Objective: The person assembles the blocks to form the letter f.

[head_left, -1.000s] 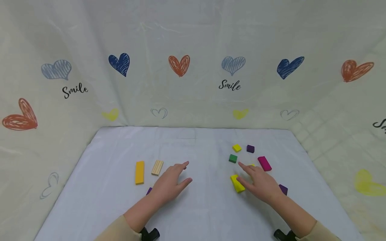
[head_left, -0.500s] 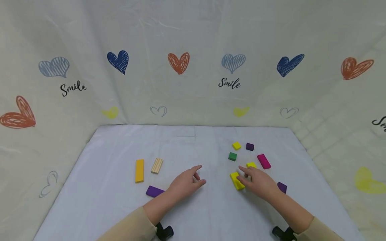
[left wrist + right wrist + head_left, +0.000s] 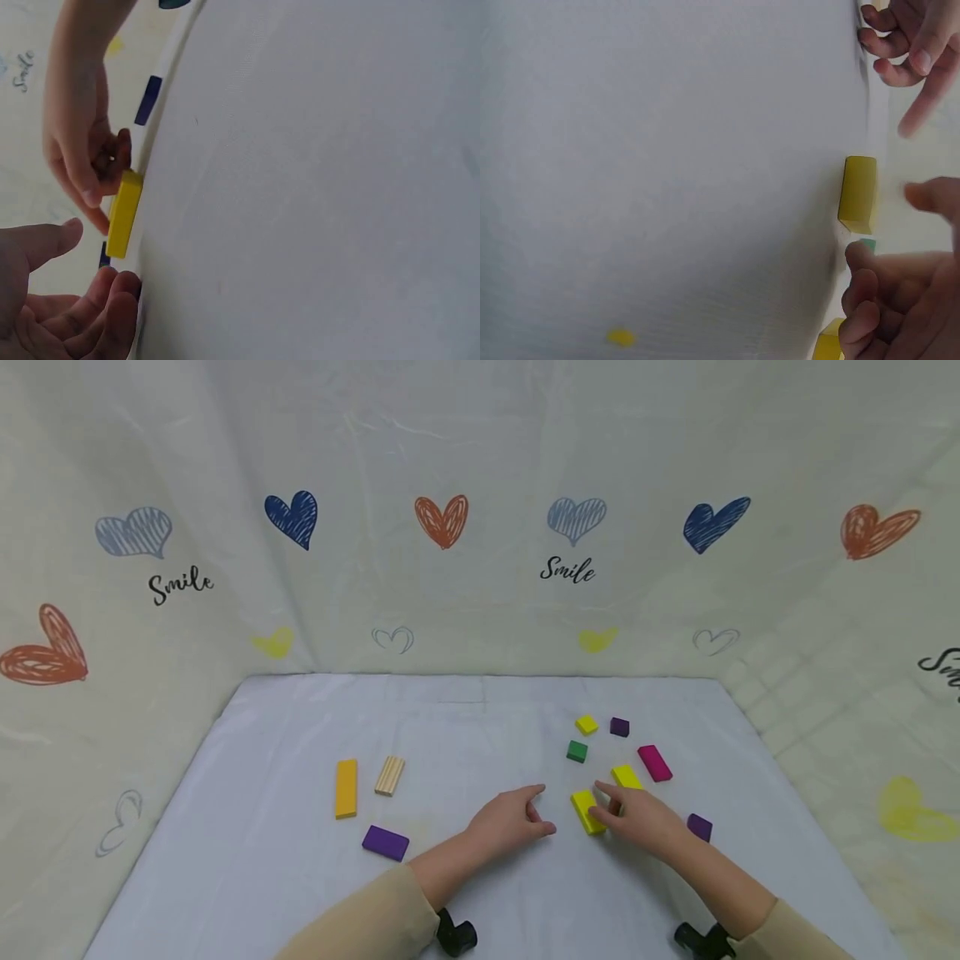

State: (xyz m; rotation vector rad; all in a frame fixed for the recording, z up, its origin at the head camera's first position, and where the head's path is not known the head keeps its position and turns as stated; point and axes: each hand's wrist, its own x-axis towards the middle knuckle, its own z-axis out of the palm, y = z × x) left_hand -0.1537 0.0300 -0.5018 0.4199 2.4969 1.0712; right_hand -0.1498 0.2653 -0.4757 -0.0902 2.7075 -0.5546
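Note:
A long yellow block (image 3: 583, 812) lies on the white cloth between the two hands. My right hand (image 3: 643, 818) hovers at its right side, and the thumb overlaps the block in the head view. In the right wrist view that thumb (image 3: 930, 196) shows apart from the block (image 3: 857, 193). My left hand (image 3: 506, 820) is to the left of the block, index finger and thumb spread with nothing between them. Behind the right hand, a second yellow block (image 3: 626, 776) is partly hidden. A green block (image 3: 577, 752) lies farther back.
Toward the back right are a small yellow block (image 3: 587, 724), a dark purple block (image 3: 619, 727) and a pink block (image 3: 655, 763). Another purple block (image 3: 700, 827) lies beside the right wrist. Leftward sit orange (image 3: 346, 788), striped wooden (image 3: 389, 776) and purple (image 3: 386, 842) blocks.
My left hand has moved right, toward the long yellow block, uncovering the purple block on the left. The right hand has shifted only slightly, its index finger and thumb drawing nearer each other.

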